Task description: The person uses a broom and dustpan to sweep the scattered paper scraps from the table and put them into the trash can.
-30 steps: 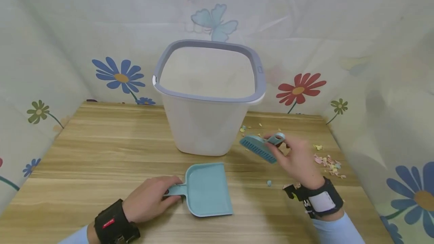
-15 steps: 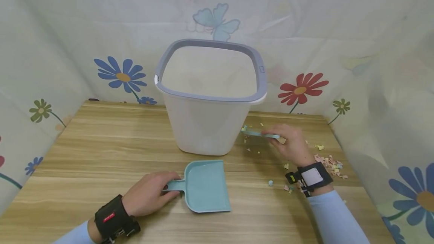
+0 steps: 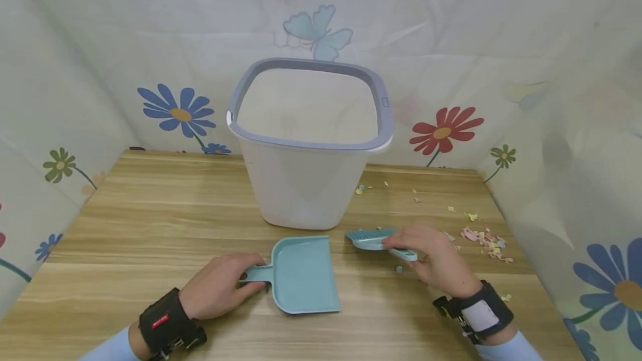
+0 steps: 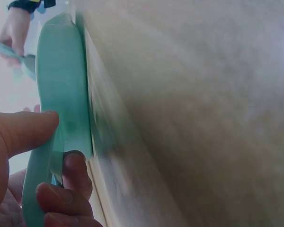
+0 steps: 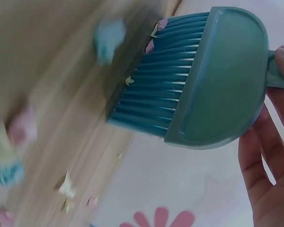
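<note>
The left hand [image 3: 215, 293] curled around the handle of the teal dustpan [image 3: 306, 276], which lay flat on the wooden table [image 3: 150, 227] in front of the white bin [image 3: 306, 183]. The right hand [image 3: 436, 258] gripped the handle of the teal hand brush [image 3: 371, 238], its bristles low at the table just right of the pan. The right wrist view alone showed paper scraps [image 5: 154, 40] caught in the bristles; the head view showed more paper bits [image 3: 484, 238] scattered further right.
</note>
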`<state>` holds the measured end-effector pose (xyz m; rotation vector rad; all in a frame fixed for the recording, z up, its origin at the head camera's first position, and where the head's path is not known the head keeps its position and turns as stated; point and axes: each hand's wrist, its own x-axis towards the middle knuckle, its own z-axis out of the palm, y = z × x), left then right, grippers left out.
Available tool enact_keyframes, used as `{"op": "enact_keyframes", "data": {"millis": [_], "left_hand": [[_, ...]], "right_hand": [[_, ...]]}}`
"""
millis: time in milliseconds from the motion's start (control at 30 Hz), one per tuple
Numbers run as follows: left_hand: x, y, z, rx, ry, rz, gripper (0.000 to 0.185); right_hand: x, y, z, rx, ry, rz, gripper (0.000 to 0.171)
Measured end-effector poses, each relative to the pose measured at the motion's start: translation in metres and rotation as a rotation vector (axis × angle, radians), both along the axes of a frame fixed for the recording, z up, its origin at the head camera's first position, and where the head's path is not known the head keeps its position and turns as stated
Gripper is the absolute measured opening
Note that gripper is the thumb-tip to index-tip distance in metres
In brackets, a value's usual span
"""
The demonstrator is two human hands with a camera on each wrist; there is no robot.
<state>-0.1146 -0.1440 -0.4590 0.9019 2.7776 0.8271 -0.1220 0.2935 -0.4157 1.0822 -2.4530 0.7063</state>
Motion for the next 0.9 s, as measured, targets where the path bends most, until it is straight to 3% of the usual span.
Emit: {"op": "enact_keyframes", "data": {"millis": [33,167,300,400,467,633,767,900], "left_hand": [[0.000,0.000,0.000,0.001,-0.001,0.000,0.022],[0.000,0.000,0.000,0.000,0.001,0.002,0.023],[0.000,0.000,0.001,-0.002,0.005,0.003,0.024],[0.000,0.001,0.001,-0.001,0.010,0.004,0.024],[0.000,0.001,0.001,-0.002,0.017,0.006,0.025],[0.001,0.001,0.001,-0.013,0.033,0.010,0.025],[0.001,0.000,0.002,-0.013,0.045,0.010,0.023],[0.001,0.000,0.003,-0.001,0.042,0.009,0.020]], "right_hand": [[0.004,-0.003,0.000,-0.010,0.003,0.030,0.063],[0.013,-0.017,0.004,-0.065,0.057,0.123,0.020],[0.015,-0.028,0.012,-0.192,0.095,0.098,0.020],[0.016,-0.031,0.020,-0.284,0.122,-0.011,0.015],[0.018,-0.029,0.025,-0.303,0.132,-0.144,0.020],[0.025,-0.023,0.030,-0.243,0.195,-0.457,0.017],[0.029,-0.018,0.024,-0.121,0.283,-0.561,0.013],[0.028,-0.021,0.016,-0.044,0.280,-0.598,0.016]]}}
